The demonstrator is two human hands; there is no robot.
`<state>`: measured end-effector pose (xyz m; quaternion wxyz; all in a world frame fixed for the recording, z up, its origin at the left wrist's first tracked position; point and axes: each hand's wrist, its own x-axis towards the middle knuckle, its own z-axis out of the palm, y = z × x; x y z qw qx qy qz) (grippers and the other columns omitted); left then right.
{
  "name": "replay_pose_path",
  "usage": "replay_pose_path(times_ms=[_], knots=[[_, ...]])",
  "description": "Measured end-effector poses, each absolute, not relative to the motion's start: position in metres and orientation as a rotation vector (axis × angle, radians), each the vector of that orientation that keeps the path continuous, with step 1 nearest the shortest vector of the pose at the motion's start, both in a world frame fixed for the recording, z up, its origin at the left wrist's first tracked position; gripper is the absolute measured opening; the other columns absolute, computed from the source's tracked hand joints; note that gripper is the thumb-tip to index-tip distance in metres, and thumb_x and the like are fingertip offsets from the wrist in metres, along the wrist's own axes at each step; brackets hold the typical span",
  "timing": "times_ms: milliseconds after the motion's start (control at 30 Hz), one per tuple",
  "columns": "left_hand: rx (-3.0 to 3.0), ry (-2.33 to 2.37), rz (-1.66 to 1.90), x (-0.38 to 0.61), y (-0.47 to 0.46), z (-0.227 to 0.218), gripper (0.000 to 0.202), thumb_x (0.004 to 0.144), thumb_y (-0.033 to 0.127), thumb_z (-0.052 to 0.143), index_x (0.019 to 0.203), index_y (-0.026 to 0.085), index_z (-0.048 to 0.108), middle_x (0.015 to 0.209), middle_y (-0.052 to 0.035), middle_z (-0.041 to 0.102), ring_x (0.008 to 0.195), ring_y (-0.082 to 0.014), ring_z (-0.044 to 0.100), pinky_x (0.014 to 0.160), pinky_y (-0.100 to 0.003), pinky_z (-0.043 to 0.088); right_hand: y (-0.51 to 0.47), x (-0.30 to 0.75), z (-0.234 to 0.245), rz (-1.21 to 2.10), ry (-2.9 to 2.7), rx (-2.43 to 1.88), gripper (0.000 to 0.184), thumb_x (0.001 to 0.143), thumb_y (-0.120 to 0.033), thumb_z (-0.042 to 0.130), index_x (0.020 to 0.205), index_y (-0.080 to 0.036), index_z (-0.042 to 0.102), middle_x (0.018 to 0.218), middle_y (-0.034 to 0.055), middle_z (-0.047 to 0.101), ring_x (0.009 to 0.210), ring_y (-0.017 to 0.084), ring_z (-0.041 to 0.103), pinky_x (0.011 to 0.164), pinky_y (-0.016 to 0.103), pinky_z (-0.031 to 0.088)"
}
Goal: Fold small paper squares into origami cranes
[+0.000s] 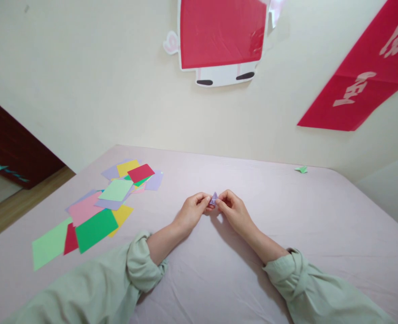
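Between my two hands, just above the middle of the pale cloth-covered surface, is a small folded piece of purple paper (214,197) with a pointed tip facing up. My left hand (196,208) pinches its left side between thumb and fingers. From the other side my right hand (233,207) grips it, thumb and forefinger pressed together. Fingertips cover much of the paper, so its full folded shape is hidden. Both hands cast a shadow on the cloth below them.
A spread of coloured paper sheets (96,229) lies at the left, overlapping. Near the far right edge sits a small folded green paper piece (301,169). The pale cloth (199,288) has light creases. Behind it stands a wall with a red poster (222,33) and a red banner (350,90).
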<state>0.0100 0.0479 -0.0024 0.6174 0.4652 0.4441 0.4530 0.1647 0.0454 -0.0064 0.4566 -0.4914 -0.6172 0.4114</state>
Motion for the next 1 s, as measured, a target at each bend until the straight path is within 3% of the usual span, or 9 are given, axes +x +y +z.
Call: replay_pose_path(times_ms=[233, 1000], knots=[[1.195, 1.072, 1.054, 0.0094, 0.046, -0.0057, 0.011, 0.075, 0.027, 0.064, 0.078, 0.016, 0.063, 0.069, 0.0004, 0.062, 0.065, -0.0115, 0.057, 0.063, -0.023, 0.044, 0.0461, 0.1638, -0.0052, 1.062, -1.501, -1.191, 0.02, 0.081, -0.038, 0.059, 0.075, -0.021, 0.051, 0.061, -0.0045, 0.051, 0.057, 0.013, 0.05, 0.056, 0.026, 0.041], [1.21, 1.077, 1.017, 0.0088, 0.0465, -0.0033, 0.016, 0.077, 0.03, 0.062, 0.076, 0.015, 0.059, 0.067, 0.0011, 0.059, 0.063, -0.0106, 0.056, 0.061, -0.023, 0.043, 0.0453, 0.1652, -0.0027, 1.147, -1.521, -1.145, 0.017, 0.082, -0.034, 0.058, 0.075, -0.02, 0.049, 0.06, -0.0053, 0.052, 0.054, 0.012, 0.051, 0.054, 0.025, 0.039]])
